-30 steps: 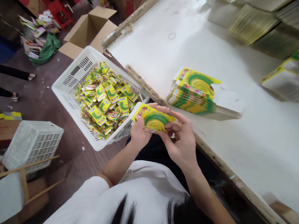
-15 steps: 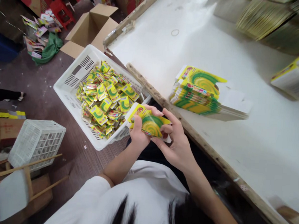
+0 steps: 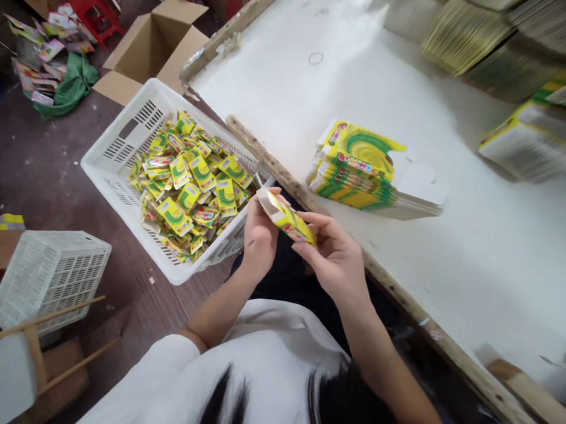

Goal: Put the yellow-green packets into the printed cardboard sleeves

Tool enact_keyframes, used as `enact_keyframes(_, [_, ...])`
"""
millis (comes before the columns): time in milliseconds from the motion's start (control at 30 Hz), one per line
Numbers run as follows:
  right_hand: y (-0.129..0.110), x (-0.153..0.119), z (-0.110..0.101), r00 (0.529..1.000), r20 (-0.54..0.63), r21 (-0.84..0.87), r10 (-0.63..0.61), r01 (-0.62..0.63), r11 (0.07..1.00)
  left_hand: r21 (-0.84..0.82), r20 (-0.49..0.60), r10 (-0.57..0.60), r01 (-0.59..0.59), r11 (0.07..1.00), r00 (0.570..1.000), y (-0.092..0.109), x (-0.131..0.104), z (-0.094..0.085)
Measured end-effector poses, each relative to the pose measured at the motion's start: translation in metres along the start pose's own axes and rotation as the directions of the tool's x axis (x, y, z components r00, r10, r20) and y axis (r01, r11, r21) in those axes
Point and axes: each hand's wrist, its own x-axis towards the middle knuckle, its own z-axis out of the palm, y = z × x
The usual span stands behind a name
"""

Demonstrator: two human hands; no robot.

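Observation:
Between my two hands is a small yellow and green crayon box (image 3: pixel 289 221), turned so that a narrow printed side faces up. My left hand (image 3: pixel 261 236) grips its upper left end, where white card flaps show. The fingers and thumb of my right hand (image 3: pixel 335 253) pinch its lower right end. Just left of my hands stands a white plastic basket (image 3: pixel 178 273) holding many small yellow and green crayon boxes (image 3: pixel 187 197). On the white table to the right lies a stack of flat, unfolded crayon cartons (image 3: pixel 361 168).
The white table (image 3: pixel 280 79) has a worn wooden edge beside me. Bundles of flat card (image 3: pixel 467 38) and more cartons (image 3: pixel 528 139) lie at its far right. An open cardboard box (image 3: pixel 149 50), a red stool (image 3: pixel 94 12), another white basket (image 3: pixel 52 279) and a chair (image 3: pixel 6 374) stand on the floor.
The crayon box has been tilted from its broad face showing to its narrow side showing. My left hand has rolled round it, and my right fingers now pinch the end. The view has shifted slightly right.

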Motion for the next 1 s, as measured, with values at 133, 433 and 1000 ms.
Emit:
enact_keyframes(133, [-0.009, 0.002, -0.007, 0.996, -0.003, -0.155, -0.093, 0.092, 0.984, 0.041, -0.144, 0.011, -0.006, 0.999, 0.990, -0.002, 0.006, -0.008])
enact_keyframes(433, [-0.034, 0.000, -0.043, 0.915, -0.009, -0.685, -0.404, 0.289, 0.669, 0.504, 0.218, 0.445, -0.490, 0.711, 0.869, 0.056, -0.005, -0.021])
enact_keyframes(1000, [-0.007, 0.012, -0.021, 0.980, 0.194, 0.086, 0.049, -0.067, 0.994, 0.541, 0.684, 0.101, -0.595, 0.595, 0.723, 0.022, -0.004, -0.011])
